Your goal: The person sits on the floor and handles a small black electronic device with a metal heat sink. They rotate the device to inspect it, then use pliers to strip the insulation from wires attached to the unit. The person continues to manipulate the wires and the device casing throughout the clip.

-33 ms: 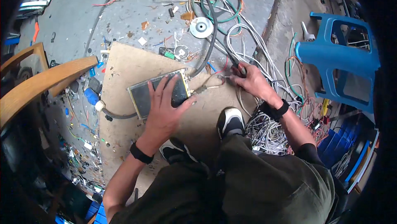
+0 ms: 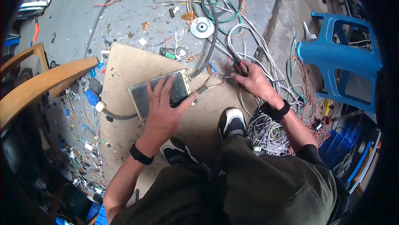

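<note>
A flat black box with a pale metal edge lies tilted on the brown board. My left hand rests on it, fingers spread across its top. A thick black cable comes out of its far right corner, and another short cable leaves its left side. From the right side thin wires run out toward my right hand. That hand is closed around a dark-handled tool; a small metal tip shows near the wires. Most of the tool is hidden by my fingers.
A blue plug lies left of the board. Beyond it, a grinding disc and tangled green and white cables cover the floor. A heap of white wire lies by my right shoe. A blue stool stands right; a wooden chair arm juts in left.
My left hand has shifted slightly on the black box. The thin wires near my right hand have moved a little; my right hand stays almost in place.
</note>
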The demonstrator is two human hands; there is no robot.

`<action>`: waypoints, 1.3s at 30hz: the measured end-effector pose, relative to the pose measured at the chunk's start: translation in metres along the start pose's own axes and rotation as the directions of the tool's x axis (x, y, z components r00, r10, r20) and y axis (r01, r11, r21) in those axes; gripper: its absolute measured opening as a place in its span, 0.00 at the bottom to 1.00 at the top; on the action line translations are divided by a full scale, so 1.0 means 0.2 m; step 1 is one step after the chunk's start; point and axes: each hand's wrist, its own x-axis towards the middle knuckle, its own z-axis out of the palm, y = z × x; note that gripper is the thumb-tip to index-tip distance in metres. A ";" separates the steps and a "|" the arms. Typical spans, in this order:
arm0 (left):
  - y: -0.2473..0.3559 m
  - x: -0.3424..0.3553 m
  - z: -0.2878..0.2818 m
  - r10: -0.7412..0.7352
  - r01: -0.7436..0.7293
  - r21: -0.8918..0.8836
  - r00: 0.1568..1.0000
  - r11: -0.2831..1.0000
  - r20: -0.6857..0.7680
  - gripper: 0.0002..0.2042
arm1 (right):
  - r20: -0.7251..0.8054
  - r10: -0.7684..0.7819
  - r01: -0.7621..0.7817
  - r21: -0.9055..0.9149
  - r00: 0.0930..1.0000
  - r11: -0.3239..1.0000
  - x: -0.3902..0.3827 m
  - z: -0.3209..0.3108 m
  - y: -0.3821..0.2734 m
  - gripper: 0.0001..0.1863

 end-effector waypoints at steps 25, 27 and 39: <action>-0.35 -0.05 -0.18 -0.159 0.138 -0.209 0.983 0.968 -0.088 0.55 | 0.093 0.105 -0.136 0.815 0.990 0.564 0.14 0.28 -0.48 0.13; -0.33 -0.03 -0.19 -0.169 0.157 -0.193 0.984 0.969 -0.050 0.54 | 0.133 0.114 -0.174 0.810 0.985 0.560 0.15 0.28 -0.45 0.12; -0.31 -0.03 -0.17 -0.206 0.197 -0.112 0.976 0.974 -0.073 0.57 | 0.234 0.109 -0.241 0.665 0.966 0.707 0.00 0.13 -0.39 0.18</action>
